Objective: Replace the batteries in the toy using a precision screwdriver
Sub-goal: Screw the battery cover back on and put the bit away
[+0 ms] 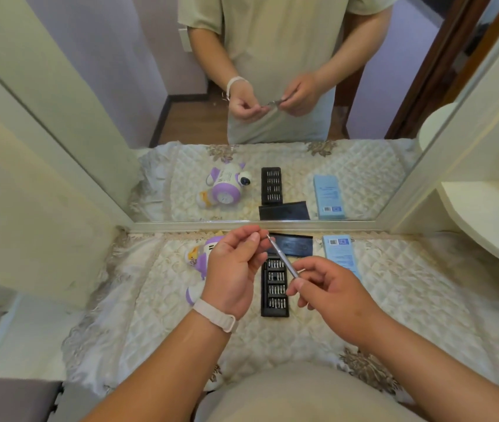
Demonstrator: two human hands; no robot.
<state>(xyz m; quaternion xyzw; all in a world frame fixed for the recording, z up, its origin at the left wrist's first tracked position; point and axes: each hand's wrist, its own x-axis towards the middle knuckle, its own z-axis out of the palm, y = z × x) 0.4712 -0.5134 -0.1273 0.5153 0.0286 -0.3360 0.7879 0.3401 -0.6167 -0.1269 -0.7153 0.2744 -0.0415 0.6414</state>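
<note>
Above the open bit case [274,295], midway across the desk, the person holds the precision screwdriver [284,260] in the air between both hands. It slants from near-right to far-left. The right hand [333,295] has its grip closed round the handle end, thumb and forefingers pinching the shaft, which keeps the tool steady. The left hand [233,269], with a pale wristband [214,315] on it, pinches the far tip between thumb and forefinger. That looks like the seating or checking of a bit, though the tip is too small to tell whether one is in place. Working right over the case makes sense, since a dropped bit would fall back among the others rather than into the quilted cloth [409,284] that covers the desk.

The toy [201,254], a white and purple figure, lies on its side at the far left of the cloth, partly hidden behind the left hand and not touched by either hand. Its battery cover is not visible from here, so the job on it seems not yet begun. A black lid [295,243] lies at the far edge, close against the mirror [90,117], just beyond the case. A light blue box [341,254] lies to its right, within reach; whether it holds the new batteries cannot be told
</note>
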